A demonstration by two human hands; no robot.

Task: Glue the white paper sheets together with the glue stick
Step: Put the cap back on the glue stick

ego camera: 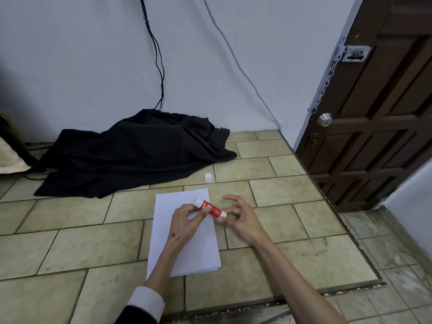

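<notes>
A stack of white paper sheets (187, 249) lies on the tiled floor in front of me. Above its upper part I hold a red glue stick (211, 208), tilted, with its white glue end pointing up and to the left. My left hand (185, 222) pinches the stick near its middle. My right hand (238, 217) has its fingertips at the stick's white bottom end, the other fingers spread. The stick's white cap (208, 177) stands alone on the floor beyond the paper.
A heap of black cloth (135, 150) lies against the wall behind the paper. A dark wooden door (378, 108) stands at the right. The tiled platform ends in a step (350, 239) on the right and near side.
</notes>
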